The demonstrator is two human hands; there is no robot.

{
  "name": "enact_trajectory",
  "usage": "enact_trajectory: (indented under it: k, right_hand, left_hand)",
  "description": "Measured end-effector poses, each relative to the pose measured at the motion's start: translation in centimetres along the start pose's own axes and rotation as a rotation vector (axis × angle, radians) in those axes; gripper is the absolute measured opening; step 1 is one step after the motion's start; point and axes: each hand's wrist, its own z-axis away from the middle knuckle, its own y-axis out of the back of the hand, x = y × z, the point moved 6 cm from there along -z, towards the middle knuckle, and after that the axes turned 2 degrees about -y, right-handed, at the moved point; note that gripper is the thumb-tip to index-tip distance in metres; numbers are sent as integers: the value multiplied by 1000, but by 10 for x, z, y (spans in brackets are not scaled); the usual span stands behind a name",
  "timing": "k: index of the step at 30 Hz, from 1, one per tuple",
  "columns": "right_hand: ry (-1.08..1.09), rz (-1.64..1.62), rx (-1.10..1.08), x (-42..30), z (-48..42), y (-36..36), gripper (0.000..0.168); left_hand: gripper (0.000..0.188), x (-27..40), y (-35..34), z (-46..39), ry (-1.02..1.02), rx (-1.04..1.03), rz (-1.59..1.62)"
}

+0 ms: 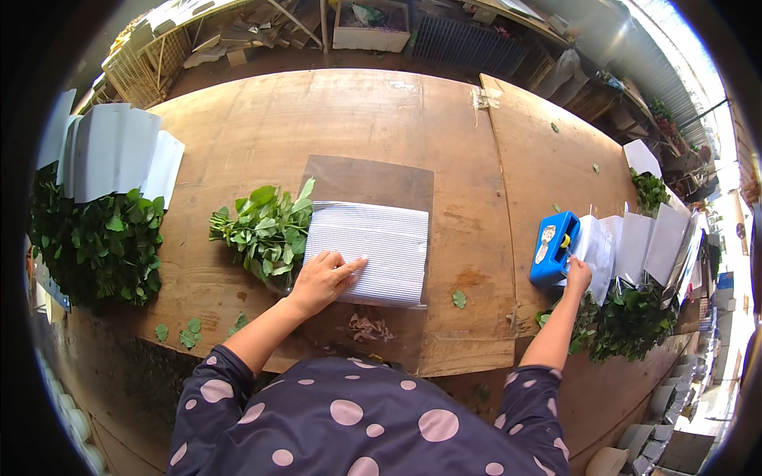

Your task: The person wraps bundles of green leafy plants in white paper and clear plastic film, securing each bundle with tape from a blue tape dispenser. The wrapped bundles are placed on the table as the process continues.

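A bunch of leafy green stems (pixel 268 229) lies before me, its upper end hidden in a wrap of white corrugated cardboard (pixel 381 250). My left hand (pixel 324 276) rests on the near left part of this wrap, index finger stretched out across the ridges. Beneath the bunch is a clear plastic sheet (pixel 369 175) that reaches past the wrap on the far and near sides. My right hand (pixel 578 275) is at the blue tape dispenser (pixel 549 253), fingertips pinched at the end of the tape (pixel 568 253) near its small yellow roll.
Wrapped leafy bunches stand in piles at the left (pixel 101 238) and right (pixel 634 309). Loose leaves (pixel 459 298) and a crumpled pinkish scrap (pixel 370 328) lie on the wooden table (pixel 357 119). Beyond it are a white foam box (pixel 372 33) and a blue crate (pixel 464 44).
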Motion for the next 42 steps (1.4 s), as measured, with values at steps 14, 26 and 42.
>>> enact_trajectory:
  k: [14, 26, 42]
  right_hand:
    - [399, -454, -829, -286, 350, -50, 18]
    - [670, -88, -379, -353, 335, -65, 42]
    - [-675, -855, -903, -116, 294, -163, 42]
  left_hand:
    - [35, -4, 0, 5, 15, 86, 47]
    - [40, -14, -5, 8, 136, 105, 147]
    - [28, -38, 55, -21, -40, 190, -62]
